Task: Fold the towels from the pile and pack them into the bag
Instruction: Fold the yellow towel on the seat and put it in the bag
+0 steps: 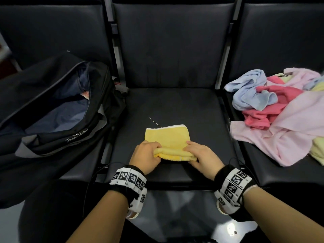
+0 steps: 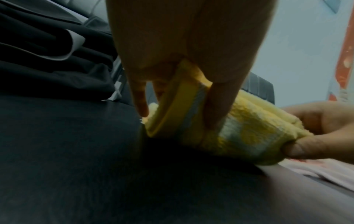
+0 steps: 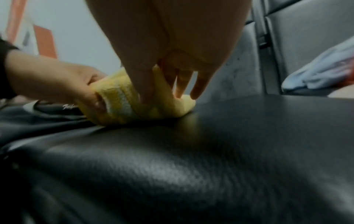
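Observation:
A folded yellow towel (image 1: 167, 137) lies on the middle black seat (image 1: 175, 106). My left hand (image 1: 146, 155) pinches the near left corner of the yellow towel (image 2: 239, 128), thumb under and fingers over the raised near edge. My right hand (image 1: 201, 157) pinches the near right corner of the yellow towel (image 3: 118, 104) the same way. The near edge is lifted off the seat. An open black bag (image 1: 57, 106) lies on the left seat, dark blue cloth inside. The pile of towels (image 1: 280, 109), pink, blue, red and pale yellow, covers the right seat.
Seat backs rise behind all three seats, with metal frame bars (image 1: 222, 67) between them. A loose thread (image 1: 155, 122) sticks out from the yellow towel's far edge. Bare seat surface lies beyond the towel. My dark trouser leg (image 1: 52, 207) is at the lower left.

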`<state>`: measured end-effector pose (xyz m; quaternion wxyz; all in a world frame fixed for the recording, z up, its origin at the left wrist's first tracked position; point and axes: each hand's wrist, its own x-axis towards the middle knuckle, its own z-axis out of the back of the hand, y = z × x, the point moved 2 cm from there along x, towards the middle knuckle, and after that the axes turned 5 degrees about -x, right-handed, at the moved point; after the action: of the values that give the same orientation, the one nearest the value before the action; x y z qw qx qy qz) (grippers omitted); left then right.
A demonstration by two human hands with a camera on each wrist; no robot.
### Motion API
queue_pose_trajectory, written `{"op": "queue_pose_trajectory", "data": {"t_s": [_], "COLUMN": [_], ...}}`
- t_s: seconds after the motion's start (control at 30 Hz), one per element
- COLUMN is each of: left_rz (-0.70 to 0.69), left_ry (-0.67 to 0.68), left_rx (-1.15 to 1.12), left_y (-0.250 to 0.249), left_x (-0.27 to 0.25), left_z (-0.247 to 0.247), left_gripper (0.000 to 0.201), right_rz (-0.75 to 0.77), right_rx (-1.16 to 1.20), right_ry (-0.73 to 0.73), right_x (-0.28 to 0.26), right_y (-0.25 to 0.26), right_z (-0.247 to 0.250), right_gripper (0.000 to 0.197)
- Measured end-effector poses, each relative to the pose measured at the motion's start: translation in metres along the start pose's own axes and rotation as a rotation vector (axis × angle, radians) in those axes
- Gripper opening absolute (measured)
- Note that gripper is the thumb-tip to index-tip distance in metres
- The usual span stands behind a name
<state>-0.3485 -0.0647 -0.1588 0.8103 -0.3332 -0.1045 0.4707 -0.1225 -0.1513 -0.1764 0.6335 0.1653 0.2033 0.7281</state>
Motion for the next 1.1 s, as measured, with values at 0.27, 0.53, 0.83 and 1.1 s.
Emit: {"op": "queue_pose_trajectory", "data": {"t_s": [0.27, 0.53, 0.83, 1.1], "left_rz": [0.183, 0.280, 0.405, 0.434], "left_ry": [-0.032, -0.133, -0.166, -0.123], "left_rx": [-0.622, -0.538, -0.344, -0.397], "left_y": [0.011, 0.016, 0.027, 0.019], "left_x": [0.002, 0.010, 0.012, 0.005], "left_z": [0.011, -0.001, -0.012, -0.009], "left_gripper": [0.014, 0.015, 0.036, 0.025], "right_rz": [-0.306, -0.420, -0.645, -0.665], "right_rx": [0.315, 0.366, 0.240, 0.458], "right_ry": [-0.182, -0.281, -0.077, -0.159], "right_x": [0.012, 0.020, 0.027, 0.023], "right_y": [-0.023, -0.029, -0.037, -0.030], "right_z": [0.004, 0.000, -0.013, -0.010], "right_gripper": [0.013, 0.015, 0.043, 0.032]}}
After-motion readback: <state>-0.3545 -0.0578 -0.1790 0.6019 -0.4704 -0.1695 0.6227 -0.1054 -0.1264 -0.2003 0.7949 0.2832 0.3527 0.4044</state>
